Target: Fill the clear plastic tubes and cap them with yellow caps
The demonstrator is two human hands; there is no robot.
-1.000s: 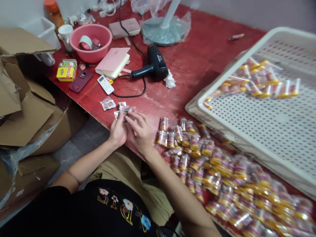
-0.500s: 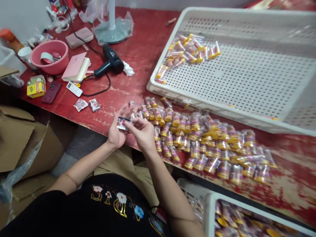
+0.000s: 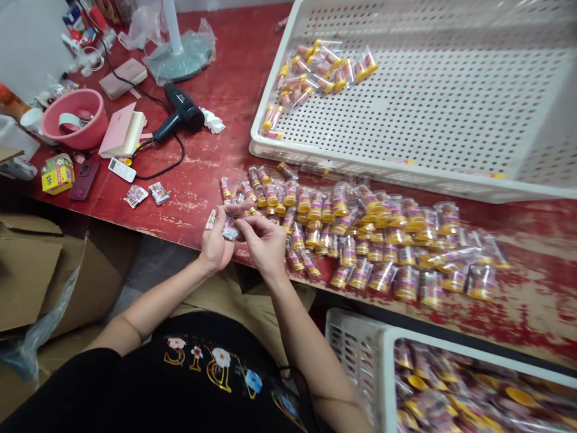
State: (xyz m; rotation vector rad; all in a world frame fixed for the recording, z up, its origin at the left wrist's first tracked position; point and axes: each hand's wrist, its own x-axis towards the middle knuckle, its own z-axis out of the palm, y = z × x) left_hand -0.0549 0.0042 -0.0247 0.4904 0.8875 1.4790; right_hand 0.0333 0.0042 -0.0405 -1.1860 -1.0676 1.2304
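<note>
Right of our hands, a dense spread of small clear-wrapped yellow-capped packets [image 3: 360, 234] covers the red wooden table [image 3: 216, 162], leaving no bare gap to set a hand down among them. Behind it the large white perforated plastic tray [image 3: 406, 168] raises a wall across the far side; we can reach over its rim, and most of its floor lies bare beside a small cluster of packets [image 3: 315, 72]. To the left, open red surface runs between two small printed sachets [image 3: 146, 194] and the packets. Farther back, the black heat gun [image 3: 180, 114] and its looping cord [image 3: 166, 168] cross the way toward the pink plastic bowl [image 3: 74, 117].
</note>
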